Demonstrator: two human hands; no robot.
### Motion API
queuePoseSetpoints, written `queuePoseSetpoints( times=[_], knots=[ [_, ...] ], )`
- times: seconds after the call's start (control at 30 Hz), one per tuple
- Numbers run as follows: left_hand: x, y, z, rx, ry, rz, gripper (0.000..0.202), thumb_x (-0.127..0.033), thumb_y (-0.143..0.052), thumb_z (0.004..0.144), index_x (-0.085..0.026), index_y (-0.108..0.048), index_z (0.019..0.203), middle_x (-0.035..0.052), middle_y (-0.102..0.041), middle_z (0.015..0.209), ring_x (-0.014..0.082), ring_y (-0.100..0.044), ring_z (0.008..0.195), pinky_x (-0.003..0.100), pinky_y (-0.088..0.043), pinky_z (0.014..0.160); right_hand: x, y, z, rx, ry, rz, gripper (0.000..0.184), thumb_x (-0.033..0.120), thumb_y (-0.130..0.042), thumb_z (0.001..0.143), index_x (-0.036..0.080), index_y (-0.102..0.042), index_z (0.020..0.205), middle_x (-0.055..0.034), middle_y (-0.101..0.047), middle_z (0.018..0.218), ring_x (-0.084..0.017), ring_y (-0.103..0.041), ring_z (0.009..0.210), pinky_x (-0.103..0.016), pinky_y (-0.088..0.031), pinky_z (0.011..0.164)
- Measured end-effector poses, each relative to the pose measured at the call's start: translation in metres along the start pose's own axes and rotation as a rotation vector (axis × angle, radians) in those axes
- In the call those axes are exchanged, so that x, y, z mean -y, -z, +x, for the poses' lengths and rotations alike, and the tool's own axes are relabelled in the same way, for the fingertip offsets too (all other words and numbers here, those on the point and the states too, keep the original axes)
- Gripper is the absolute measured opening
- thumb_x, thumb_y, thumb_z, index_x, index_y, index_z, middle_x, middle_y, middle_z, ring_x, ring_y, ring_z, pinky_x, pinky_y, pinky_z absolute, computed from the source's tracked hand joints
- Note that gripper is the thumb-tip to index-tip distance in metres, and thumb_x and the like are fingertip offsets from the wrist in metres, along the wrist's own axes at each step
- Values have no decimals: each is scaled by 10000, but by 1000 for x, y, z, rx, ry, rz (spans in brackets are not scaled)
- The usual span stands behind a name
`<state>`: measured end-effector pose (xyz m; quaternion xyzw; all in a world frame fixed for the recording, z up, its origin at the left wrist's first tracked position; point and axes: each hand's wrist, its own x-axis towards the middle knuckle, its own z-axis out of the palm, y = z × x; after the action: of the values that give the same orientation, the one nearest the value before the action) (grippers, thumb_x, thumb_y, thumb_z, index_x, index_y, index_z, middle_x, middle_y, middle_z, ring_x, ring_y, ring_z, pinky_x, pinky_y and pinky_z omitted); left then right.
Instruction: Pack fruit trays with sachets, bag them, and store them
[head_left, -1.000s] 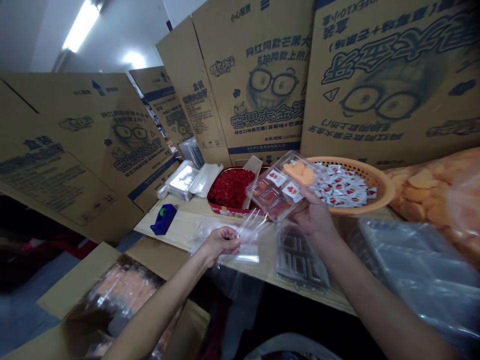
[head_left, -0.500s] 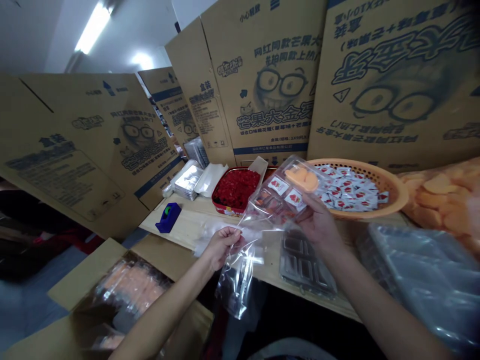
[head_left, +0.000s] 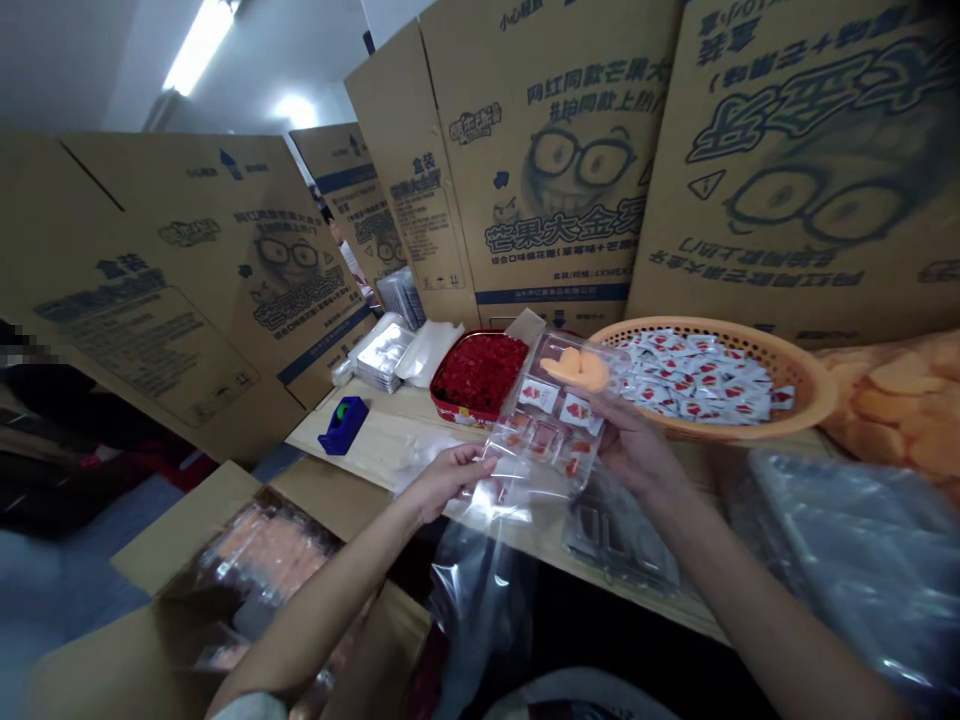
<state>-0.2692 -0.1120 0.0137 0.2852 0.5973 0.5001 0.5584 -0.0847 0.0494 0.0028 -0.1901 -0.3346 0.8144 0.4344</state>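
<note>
My right hand [head_left: 636, 440] grips the edge of a clear compartment tray [head_left: 541, 440]. The tray carries orange candy pieces [head_left: 576, 368], two small white-and-red sachets [head_left: 538, 394] and some red and orange bits. My left hand [head_left: 450, 480] pinches a clear plastic bag [head_left: 484, 575] that hangs below the tray. The near end of the tray lies at the upper part of the bag; whether it is inside, I cannot tell through the glare. Under my right hand, empty clear trays [head_left: 619, 530] rest on the wooden table [head_left: 390, 425].
An orange basket [head_left: 814, 400] of sachets and a red tin [head_left: 461, 412] of red pieces stand behind. A blue tape dispenser [head_left: 345, 425] sits left. An open carton [head_left: 176, 540] holds packed trays. Stacked clear trays [head_left: 847, 560] and bagged orange candy [head_left: 900, 400] lie right. Large cartons [head_left: 555, 200] form the back.
The tray has come slightly left and lower, closer to my left hand. My left hand has shifted a little right, and the bag below it has swung and spread. The view has turned slightly left.
</note>
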Motion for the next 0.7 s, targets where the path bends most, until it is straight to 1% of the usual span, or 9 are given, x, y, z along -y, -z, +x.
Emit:
queuePoseSetpoints(
  times=[0.1,0.23,0.33,0.43,0.5,0.57,0.63,0.7],
  knots=[
    [-3,-1,8,93,38,-35,374,-403,-749,657,-109,-647,866,88,-695,721,177,-652,614,269,-499,605,-1,-7,-4,21,-72,-47,237,173,-714,668,201,-688,902,-17,-708,960,-177,-673,783,-260,-586,636],
    [-4,-4,16,47,120,-186,329,-366,-711,694,-116,-657,901,69,-695,736,181,-654,628,273,-510,584,-4,-12,-8,21,-146,-100,246,190,-725,669,199,-685,912,-23,-708,944,-160,-665,729,-234,-561,580],
    [0,-5,21,52,158,-231,287,-372,-664,742,-123,-657,884,65,-692,724,172,-645,608,264,-505,564,-6,-13,-11,22,-178,-118,233,189,-731,670,192,-684,898,-31,-708,933,-151,-659,746,-224,-552,623],
    [5,-6,24,34,114,-296,235,-335,-663,752,-116,-650,837,68,-689,737,161,-641,613,269,-518,600,-9,-16,-15,27,-191,-138,225,186,-733,669,195,-682,887,-30,-703,953,-149,-653,818,-217,-541,703],
    [7,-7,25,29,92,-352,226,-312,-677,740,-116,-643,848,70,-687,751,176,-649,631,293,-528,620,-10,-16,-19,30,-216,-175,235,179,-740,656,198,-679,882,-29,-701,956,-156,-650,840,-223,-535,724],
    [7,-9,25,25,92,-398,234,-303,-686,733,-119,-638,869,68,-684,742,181,-650,625,293,-527,602,-12,-15,-22,32,-251,-226,210,192,-744,652,193,-677,850,-34,-701,929,-163,-649,816,-233,-535,703],
    [6,-10,22,25,78,-423,223,-280,-695,726,-120,-635,870,59,-679,726,164,-639,593,273,-519,580,-13,-11,-21,25,-277,-256,186,207,-744,652,195,-670,822,-34,-699,902,-163,-646,786,-240,-536,677],
    [6,-12,19,60,57,-437,213,-243,-702,717,-117,-635,874,58,-683,745,153,-638,595,266,-520,595,-12,-7,-17,31,-250,-265,210,229,-739,655,223,-661,850,-18,-692,915,-165,-643,781,-253,-540,655]
  ],
)
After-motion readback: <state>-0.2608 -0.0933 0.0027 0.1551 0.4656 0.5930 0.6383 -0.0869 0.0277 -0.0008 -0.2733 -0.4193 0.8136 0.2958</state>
